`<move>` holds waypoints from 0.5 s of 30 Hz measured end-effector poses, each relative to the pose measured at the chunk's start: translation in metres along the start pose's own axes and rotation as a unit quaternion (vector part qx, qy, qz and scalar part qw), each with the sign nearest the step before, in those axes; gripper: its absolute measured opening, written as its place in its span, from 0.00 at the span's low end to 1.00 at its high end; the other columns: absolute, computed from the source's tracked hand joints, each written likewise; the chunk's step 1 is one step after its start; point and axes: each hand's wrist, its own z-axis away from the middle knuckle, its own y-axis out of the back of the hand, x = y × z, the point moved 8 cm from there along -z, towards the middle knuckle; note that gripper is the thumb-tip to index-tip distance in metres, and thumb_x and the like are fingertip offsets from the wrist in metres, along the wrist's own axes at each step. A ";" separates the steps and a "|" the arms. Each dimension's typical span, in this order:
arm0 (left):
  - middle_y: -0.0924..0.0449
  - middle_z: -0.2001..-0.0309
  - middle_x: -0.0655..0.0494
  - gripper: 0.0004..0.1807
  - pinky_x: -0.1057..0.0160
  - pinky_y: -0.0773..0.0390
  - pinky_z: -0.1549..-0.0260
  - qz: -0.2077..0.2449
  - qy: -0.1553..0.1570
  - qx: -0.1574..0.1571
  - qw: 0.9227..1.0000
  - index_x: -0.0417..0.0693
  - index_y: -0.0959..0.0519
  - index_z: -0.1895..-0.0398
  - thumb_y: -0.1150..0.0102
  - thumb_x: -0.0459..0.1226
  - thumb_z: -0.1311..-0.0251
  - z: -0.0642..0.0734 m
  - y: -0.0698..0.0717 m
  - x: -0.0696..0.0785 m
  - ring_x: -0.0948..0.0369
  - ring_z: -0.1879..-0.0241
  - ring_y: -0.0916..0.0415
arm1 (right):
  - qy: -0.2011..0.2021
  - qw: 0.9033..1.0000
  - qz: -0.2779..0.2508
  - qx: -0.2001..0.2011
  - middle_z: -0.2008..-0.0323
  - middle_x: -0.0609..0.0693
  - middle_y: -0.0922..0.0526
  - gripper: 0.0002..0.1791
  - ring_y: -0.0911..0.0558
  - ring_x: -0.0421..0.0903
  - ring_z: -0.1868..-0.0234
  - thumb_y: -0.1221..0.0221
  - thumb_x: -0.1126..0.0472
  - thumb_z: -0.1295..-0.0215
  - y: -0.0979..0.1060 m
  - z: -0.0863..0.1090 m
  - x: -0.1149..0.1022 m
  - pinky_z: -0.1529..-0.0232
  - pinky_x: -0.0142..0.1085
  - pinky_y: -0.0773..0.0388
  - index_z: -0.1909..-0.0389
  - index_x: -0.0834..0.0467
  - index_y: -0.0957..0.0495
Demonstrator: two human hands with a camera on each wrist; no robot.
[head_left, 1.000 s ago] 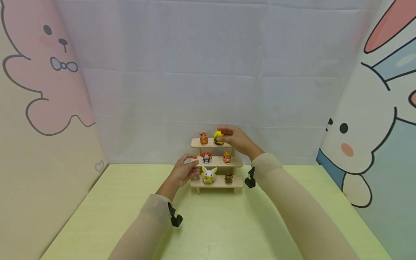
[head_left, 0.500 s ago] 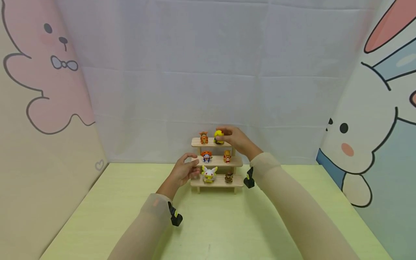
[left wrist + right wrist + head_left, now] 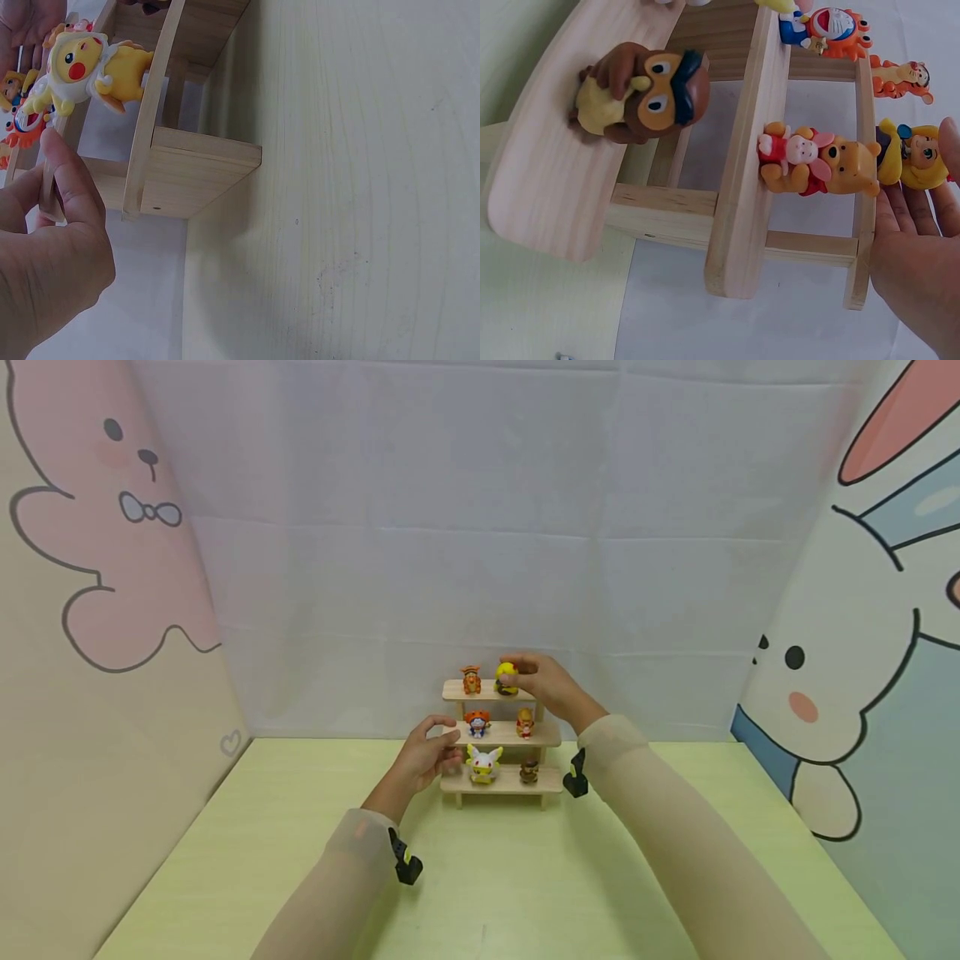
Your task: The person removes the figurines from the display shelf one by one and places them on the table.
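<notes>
A three-tier wooden display shelf [image 3: 504,782] holds two small figurines on each tier. At the middle tier's left end, my left hand [image 3: 420,757] grips the board between thumb and fingers; the left wrist view shows the board end [image 3: 49,196] in that grip. My right hand [image 3: 553,688] holds a yellow-haired figurine [image 3: 921,154] at the right of the top tier, fingers behind it and thumb in front. Beside it sits a tiger figurine [image 3: 471,680]. A Pikachu figurine [image 3: 79,66] in a white hood stands on the bottom tier near my left hand.
On the middle tier are a Doraemon figurine [image 3: 477,723] in an orange hood and a Winnie-the-Pooh figurine [image 3: 844,166] with a Piglet. An owl figurine [image 3: 630,97] occupies the bottom tier's right. White cloth [image 3: 480,543] hangs behind the pale table [image 3: 487,877]; printed panels flank it.
Both hands keep their places on the shelf and the yellow-haired figurine. Only a very slight shift of the whole head view shows.
</notes>
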 end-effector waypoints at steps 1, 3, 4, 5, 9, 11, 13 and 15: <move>0.23 0.70 0.51 0.16 0.69 0.15 0.74 0.000 0.000 -0.001 1.000 0.46 0.30 0.37 0.43 0.33 0.24 0.000 0.000 0.000 0.62 0.76 0.20 | 0.000 1.000 -0.002 0.001 0.30 0.54 0.27 0.26 0.32 0.55 0.27 0.38 0.56 0.24 0.000 0.001 0.000 0.26 0.52 0.34 0.28 0.52 0.28; 0.23 0.70 0.51 0.17 0.69 0.15 0.74 0.000 -0.001 0.000 1.000 0.46 0.31 0.37 0.43 0.33 0.24 0.000 0.000 0.000 0.62 0.76 0.20 | 0.000 1.000 -0.006 0.000 0.30 0.54 0.28 0.26 0.32 0.55 0.27 0.39 0.56 0.24 0.000 0.002 -0.001 0.26 0.52 0.34 0.28 0.53 0.28; 0.23 0.71 0.51 0.17 0.69 0.15 0.75 0.001 -0.002 0.000 1.000 0.46 0.30 0.37 0.43 0.34 0.24 0.000 0.000 0.000 0.62 0.76 0.20 | -0.001 1.000 -0.009 0.000 0.30 0.54 0.28 0.26 0.32 0.55 0.27 0.39 0.56 0.24 0.000 0.003 -0.001 0.26 0.52 0.34 0.28 0.53 0.29; 0.23 0.71 0.51 0.17 0.69 0.15 0.75 0.002 -0.001 0.001 1.000 0.46 0.30 0.37 0.43 0.34 0.24 0.000 0.000 -0.001 0.62 0.76 0.20 | -0.001 1.000 -0.012 0.001 0.29 0.54 0.28 0.27 0.32 0.55 0.26 0.39 0.57 0.24 0.001 0.003 -0.001 0.25 0.52 0.34 0.27 0.53 0.29; 0.23 0.70 0.51 0.17 0.69 0.15 0.75 0.001 -0.001 0.003 1.000 0.47 0.30 0.37 0.43 0.34 0.24 0.000 0.000 -0.002 0.62 0.76 0.20 | -0.006 1.000 -0.021 0.003 0.27 0.52 0.31 0.27 0.34 0.54 0.25 0.39 0.56 0.24 0.003 0.005 0.001 0.25 0.50 0.34 0.27 0.52 0.29; 0.23 0.70 0.51 0.16 0.69 0.15 0.75 0.000 0.000 0.005 1.000 0.48 0.29 0.37 0.43 0.34 0.24 0.000 0.001 -0.003 0.62 0.76 0.21 | -0.008 1.000 -0.025 0.004 0.27 0.52 0.31 0.27 0.34 0.53 0.25 0.39 0.56 0.24 0.004 0.005 0.002 0.25 0.49 0.34 0.27 0.52 0.29; 0.23 0.69 0.51 0.16 0.69 0.15 0.75 -0.003 -0.001 0.004 1.000 0.48 0.29 0.38 0.43 0.34 0.24 -0.001 0.001 -0.003 0.62 0.76 0.21 | -0.009 1.000 -0.027 0.005 0.27 0.52 0.31 0.27 0.33 0.53 0.25 0.39 0.56 0.24 0.005 0.005 0.003 0.25 0.48 0.34 0.27 0.52 0.29; 0.23 0.69 0.51 0.16 0.69 0.15 0.75 -0.005 -0.002 0.003 1.000 0.49 0.29 0.38 0.43 0.34 0.24 -0.002 0.001 -0.002 0.62 0.76 0.20 | -0.011 0.999 -0.032 0.006 0.27 0.52 0.31 0.27 0.32 0.53 0.26 0.39 0.56 0.23 0.007 0.005 0.004 0.25 0.48 0.33 0.27 0.52 0.29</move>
